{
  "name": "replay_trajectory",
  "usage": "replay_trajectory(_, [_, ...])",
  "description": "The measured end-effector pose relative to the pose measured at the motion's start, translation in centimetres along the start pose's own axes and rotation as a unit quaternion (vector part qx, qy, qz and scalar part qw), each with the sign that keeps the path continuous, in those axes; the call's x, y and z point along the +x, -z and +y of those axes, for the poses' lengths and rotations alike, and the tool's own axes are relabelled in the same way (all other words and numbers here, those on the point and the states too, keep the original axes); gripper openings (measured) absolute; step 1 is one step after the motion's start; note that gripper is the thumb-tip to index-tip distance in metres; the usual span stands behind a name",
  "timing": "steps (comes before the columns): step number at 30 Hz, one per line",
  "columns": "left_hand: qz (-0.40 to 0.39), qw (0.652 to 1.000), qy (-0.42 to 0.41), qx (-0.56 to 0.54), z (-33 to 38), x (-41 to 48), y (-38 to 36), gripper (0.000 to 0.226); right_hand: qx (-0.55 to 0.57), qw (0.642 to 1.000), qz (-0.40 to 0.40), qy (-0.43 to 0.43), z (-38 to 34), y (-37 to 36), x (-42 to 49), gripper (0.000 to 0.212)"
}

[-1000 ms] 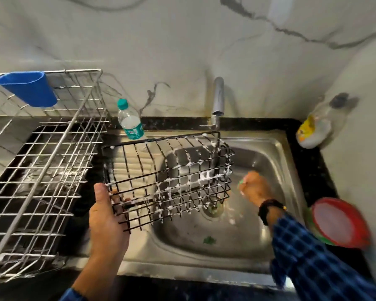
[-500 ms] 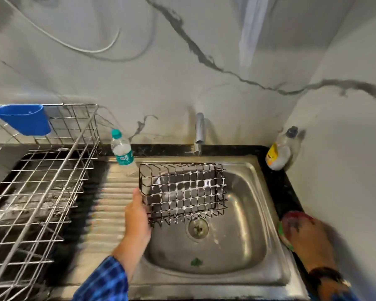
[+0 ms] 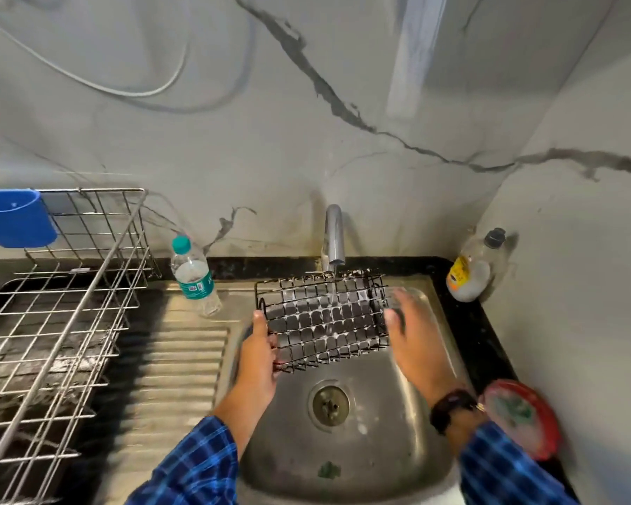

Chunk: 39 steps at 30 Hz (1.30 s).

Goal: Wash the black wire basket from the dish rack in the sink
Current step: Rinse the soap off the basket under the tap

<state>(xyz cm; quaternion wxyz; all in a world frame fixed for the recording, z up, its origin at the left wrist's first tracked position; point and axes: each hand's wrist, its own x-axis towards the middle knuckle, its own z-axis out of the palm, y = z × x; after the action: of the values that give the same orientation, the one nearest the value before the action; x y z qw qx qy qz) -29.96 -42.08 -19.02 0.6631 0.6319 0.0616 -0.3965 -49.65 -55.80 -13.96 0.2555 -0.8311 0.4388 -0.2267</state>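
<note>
Black wire basket (image 3: 325, 318) is over the sink (image 3: 434, 450), held above the basin, tilted, right under the faucet (image 3: 334, 235). Water stream from the spout hits the basket's upper mesh near its middle. White suds cling to the wires across most of the grid.

Left hand (image 3: 259, 359) clamps the basket's left edge: thumb on top of the wire, fingers curled under, closed on the frame. Right hand (image 3: 412, 340) is at the basket's right side, fingers spread and motion-blurred; cannot tell whether it touches the wire or grips it. Dark watch on that wrist, blue plaid sleeves on both arms.

Drain (image 3: 330, 404) sits below the basket, uncovered. A small green scrap (image 3: 328, 470) lies on the basin floor near the front.

Silver dish rack (image 3: 51, 322) stands on the table left of the ribbed drainboard, with a blue plastic cup holder (image 3: 15, 218) hung on its back rail. Water bottle (image 3: 194, 277) with teal cap stands between rack and sink at the back. Dish soap bottle (image 3: 474, 269) sits in the back right corner. Red round container (image 3: 521, 419) is on the table right of the sink, something green inside, blurred.
</note>
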Motion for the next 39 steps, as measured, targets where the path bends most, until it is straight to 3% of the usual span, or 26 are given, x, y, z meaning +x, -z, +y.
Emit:
replay_trajectory(6, [-0.067,0.996,-0.024,0.057,1.4,2.5,-2.3,0.043,-0.145,0.987,-0.064,-0.015,-3.5,-6.6,6.6,0.072])
replay_trajectory(10, [-0.141,0.980,-0.048,0.129,1.1,4.5,-3.5,0.065,-0.174,0.971,-0.102,0.127,-6.8,-9.6,5.4,0.071])
replay_trajectory(12, [-0.161,0.977,-0.050,0.131,1.1,5.0,-3.6,0.057,-0.194,0.951,-0.119,0.207,-6.9,-10.4,4.7,0.065])
replay_trajectory(14, [-0.181,0.975,-0.049,0.118,1.6,4.9,-3.7,0.057,-0.214,0.941,-0.116,0.234,-5.1,-9.9,4.8,0.062])
replay_trajectory(16, [-0.162,0.980,-0.044,0.107,1.9,4.9,-3.5,0.057,-0.221,0.954,-0.095,0.181,-2.2,-9.1,5.6,0.065])
replay_trajectory(20, [-0.117,0.987,-0.022,0.110,2.1,5.3,-3.3,0.049,-0.159,0.983,-0.026,-0.091,1.7,-7.7,6.8,0.076])
replay_trajectory(21, [-0.124,0.985,-0.036,0.118,2.1,5.0,-3.7,0.049,-0.144,0.982,-0.030,-0.121,1.2,-7.9,6.5,0.078])
replay_trajectory(22, [-0.135,0.982,-0.050,0.123,2.2,4.7,-4.1,0.050,-0.144,0.982,-0.039,-0.112,0.0,-8.2,5.9,0.079])
replay_trajectory(28, [-0.201,0.967,-0.069,0.138,2.0,4.0,-4.5,0.060,-0.157,0.975,-0.088,0.131,-5.8,-10.2,2.5,0.070])
replay_trajectory(30, [-0.179,0.976,-0.067,0.102,2.3,4.0,-3.3,0.056,-0.167,0.978,-0.066,0.101,-3.9,-8.8,2.8,0.070])
replay_trajectory(35, [-0.169,0.982,-0.042,0.076,2.8,3.9,-1.0,0.038,-0.128,0.988,0.029,-0.076,-1.1,-5.4,4.6,0.055])
replay_trajectory(39, [-0.156,0.982,-0.049,0.092,2.9,3.6,-1.3,0.037,-0.094,0.982,0.064,-0.153,-2.0,-4.7,5.1,0.065])
